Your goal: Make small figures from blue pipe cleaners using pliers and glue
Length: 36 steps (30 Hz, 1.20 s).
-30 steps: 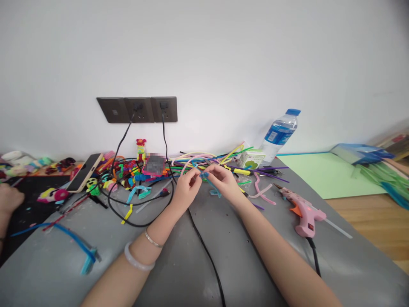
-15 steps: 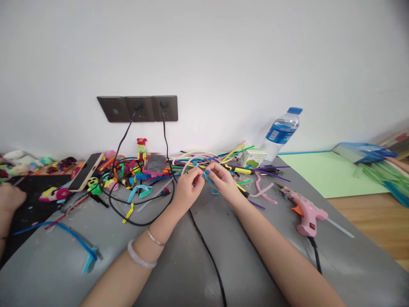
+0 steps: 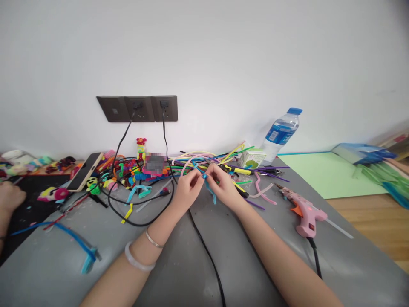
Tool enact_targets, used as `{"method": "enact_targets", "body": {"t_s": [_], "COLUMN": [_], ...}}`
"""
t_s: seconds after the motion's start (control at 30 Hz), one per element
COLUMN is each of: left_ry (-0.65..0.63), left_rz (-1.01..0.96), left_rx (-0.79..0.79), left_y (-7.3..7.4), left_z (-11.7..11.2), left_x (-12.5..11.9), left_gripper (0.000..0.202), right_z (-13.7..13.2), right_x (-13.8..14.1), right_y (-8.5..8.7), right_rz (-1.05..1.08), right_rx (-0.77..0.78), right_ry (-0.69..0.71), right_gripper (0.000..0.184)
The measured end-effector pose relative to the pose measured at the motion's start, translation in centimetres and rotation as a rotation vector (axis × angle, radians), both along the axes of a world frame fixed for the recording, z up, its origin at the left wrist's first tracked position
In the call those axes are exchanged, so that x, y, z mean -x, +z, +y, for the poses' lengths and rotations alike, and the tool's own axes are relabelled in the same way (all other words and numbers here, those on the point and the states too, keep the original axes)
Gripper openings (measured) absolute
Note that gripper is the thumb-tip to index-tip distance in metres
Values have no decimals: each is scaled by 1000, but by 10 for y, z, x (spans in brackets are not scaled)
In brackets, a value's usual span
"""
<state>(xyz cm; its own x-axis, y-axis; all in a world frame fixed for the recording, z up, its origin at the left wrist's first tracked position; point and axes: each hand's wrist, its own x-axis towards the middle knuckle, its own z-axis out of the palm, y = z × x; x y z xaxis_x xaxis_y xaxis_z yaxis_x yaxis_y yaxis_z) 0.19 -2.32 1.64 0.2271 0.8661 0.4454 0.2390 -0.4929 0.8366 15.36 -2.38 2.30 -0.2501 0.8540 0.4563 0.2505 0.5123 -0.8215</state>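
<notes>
A single view, worn on the head, looks forward and down across the grey counter [image 3: 191, 273] toward the white wall [image 3: 223, 55], which fills the upper half. Both forearms enter from the bottom edge. The left grip [image 3: 188, 187] and right grip [image 3: 223, 185] sit near, at frame centre, pinching a blue strip [image 3: 210, 191]. The wide lens bends the counter's edges, and the sockets [image 3: 137, 108] lie straight ahead.
</notes>
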Motion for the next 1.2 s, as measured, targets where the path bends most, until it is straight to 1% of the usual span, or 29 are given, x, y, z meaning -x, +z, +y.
{"method": "enact_targets", "body": {"t_s": [0.1, 0.2, 0.27, 0.37, 0.47, 0.57, 0.63, 0.7, 0.8, 0.97, 1.07, 1.2], "left_ry": [27, 27, 23, 16, 11, -26, -66, -101, -122, -103, -146, -197], "left_rz": [44, 66, 63, 45, 10, -34, -69, -114, -155, -178, -261, -459], "left_rx": [-44, -62, -55, -37, -18, 31, 81, 126, 157, 158, 246, 460], "left_y": [0, -1, -2, -2, -2, -4, -7, -9, -11, -8, -7, -4], "left_z": [1, 1, 1, 1, 2, 4, 6, 7, 7, 6, 6, 2], "left_x": [0, 0, 0, -1, -1, -1, -1, -2, -3, -4, -6, -12], "left_gripper": [29, 29, 28, 27, 29, 34, 37, 40, 43, 48, 48, 48], "right_z": [-1, 0, 0, 0, 0, 0, 1, 2, 3, 3, 3, 3], "right_x": [-1, -1, -2, -3, -2, -2, -2, -2, -4, -4, -3, 1], "right_y": [0, 0, 1, 2, 3, 1, 0, -1, -2, 1, 2, -1], "right_rz": [-29, -81, -118, -136, -95, -39, -5, 30, 49, 41, 85, 208], "right_rx": [-15, -28, -49, -61, -19, 41, 79, 106, 114, 147, 195, 317], "right_ry": [1, 0, 5, 42, 87, 104, 106, 115, 126, 133, 151, 179], "right_gripper": [12, 7, 9, 20, 29, 32, 29, 22, 16, 26, 34, 40]}}
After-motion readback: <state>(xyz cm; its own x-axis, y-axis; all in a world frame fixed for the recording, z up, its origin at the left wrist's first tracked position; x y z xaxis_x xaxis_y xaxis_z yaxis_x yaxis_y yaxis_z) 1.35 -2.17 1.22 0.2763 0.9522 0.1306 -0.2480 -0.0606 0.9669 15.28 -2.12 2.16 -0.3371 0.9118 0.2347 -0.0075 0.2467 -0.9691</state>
